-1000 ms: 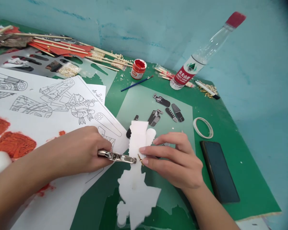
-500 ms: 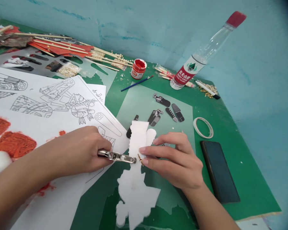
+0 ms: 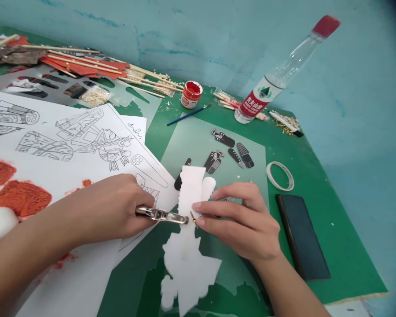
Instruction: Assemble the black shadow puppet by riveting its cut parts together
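My left hand (image 3: 112, 207) is closed round a small metal hole punch (image 3: 161, 215), whose jaw meets the left edge of a white cut-out paper figure (image 3: 188, 259) lying face down on a translucent sheet (image 3: 198, 141). My right hand (image 3: 240, 220) presses on the figure's right side, fingers together, with a tiny brass pin (image 3: 193, 219) at its fingertips. Several small black cut-out pieces (image 3: 232, 152) lie just beyond the hands.
White sheets with line drawings (image 3: 86, 136) and red painted prints (image 3: 16, 198) cover the left. A black phone (image 3: 302, 235) and a tape ring (image 3: 280, 175) lie to the right. At the back stand a red paint pot (image 3: 190, 94), a brush (image 3: 188, 114), a tilted clear bottle (image 3: 277, 75) and bamboo sticks (image 3: 86, 64).
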A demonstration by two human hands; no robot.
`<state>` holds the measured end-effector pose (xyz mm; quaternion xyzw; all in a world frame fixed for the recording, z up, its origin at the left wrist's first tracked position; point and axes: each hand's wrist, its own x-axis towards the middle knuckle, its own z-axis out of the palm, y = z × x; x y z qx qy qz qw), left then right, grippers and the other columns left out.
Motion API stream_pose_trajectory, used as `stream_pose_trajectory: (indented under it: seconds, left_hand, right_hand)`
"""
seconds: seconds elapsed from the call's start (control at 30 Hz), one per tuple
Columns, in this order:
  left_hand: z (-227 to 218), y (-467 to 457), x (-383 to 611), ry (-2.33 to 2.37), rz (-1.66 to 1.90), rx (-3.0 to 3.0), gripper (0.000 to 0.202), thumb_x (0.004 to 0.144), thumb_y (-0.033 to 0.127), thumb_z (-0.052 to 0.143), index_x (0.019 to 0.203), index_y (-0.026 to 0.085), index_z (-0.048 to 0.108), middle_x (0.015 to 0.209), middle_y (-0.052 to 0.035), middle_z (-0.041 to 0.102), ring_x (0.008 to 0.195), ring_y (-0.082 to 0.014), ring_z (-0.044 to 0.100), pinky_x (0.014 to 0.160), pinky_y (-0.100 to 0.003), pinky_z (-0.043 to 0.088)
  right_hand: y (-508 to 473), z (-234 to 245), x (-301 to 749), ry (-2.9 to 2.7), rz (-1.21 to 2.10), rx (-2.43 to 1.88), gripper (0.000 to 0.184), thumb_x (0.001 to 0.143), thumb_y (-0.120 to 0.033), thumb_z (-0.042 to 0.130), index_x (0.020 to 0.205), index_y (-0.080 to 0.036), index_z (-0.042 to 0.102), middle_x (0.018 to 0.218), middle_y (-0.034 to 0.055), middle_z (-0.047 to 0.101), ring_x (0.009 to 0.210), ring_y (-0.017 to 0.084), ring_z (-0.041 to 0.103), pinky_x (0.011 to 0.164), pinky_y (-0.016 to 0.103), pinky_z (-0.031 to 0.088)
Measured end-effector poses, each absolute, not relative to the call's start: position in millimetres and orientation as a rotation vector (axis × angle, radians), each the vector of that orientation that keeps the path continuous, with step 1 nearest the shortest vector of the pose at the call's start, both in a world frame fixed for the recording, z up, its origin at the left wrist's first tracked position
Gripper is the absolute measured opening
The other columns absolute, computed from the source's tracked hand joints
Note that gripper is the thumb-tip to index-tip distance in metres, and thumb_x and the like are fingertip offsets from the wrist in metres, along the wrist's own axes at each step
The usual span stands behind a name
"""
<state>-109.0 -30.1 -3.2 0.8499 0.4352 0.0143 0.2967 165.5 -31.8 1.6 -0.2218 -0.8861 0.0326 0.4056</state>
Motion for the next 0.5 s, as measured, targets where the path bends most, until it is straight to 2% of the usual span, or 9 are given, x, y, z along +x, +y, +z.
stream_pose_trajectory:
  seconds: [0.3, 0.5]
  left_hand:
    - [-5.2, -29.9, -110.3, 1.142, 0.059, 2.284, 0.033, 0.088, 0.028, 0.054, 0.056, 0.022, 0.055, 0.045, -0.0004, 0.047, 0.047, -0.0147, 0.041, 0.048, -0.032, 0.022]
    - [-5.7, -29.3, -110.3, 1.146, 0.049, 2.254, 0.031, 0.086, 0.028, 0.055, 0.055, 0.022, 0.052, 0.045, -0.0005, 0.045, 0.045, -0.0147, 0.04, 0.047, -0.032, 0.021]
  right_hand:
    - [-31.4, 1.3, 165.0, -2.227, 0.073, -0.559, 0.02, 0.098, -0.013, 0.064, 0.083, -0.02, 0.075, 0.095, 0.0007, 0.082, 0.093, 0.02, 0.066, 0.077, 0.037, 0.052]
    - [-32.7, 1.7, 165.7, -2.236, 0.075, -0.575, 0.02, 0.094, -0.009, 0.066, 0.086, -0.024, 0.077, 0.097, -0.0007, 0.081, 0.094, 0.02, 0.066, 0.079, 0.036, 0.053]
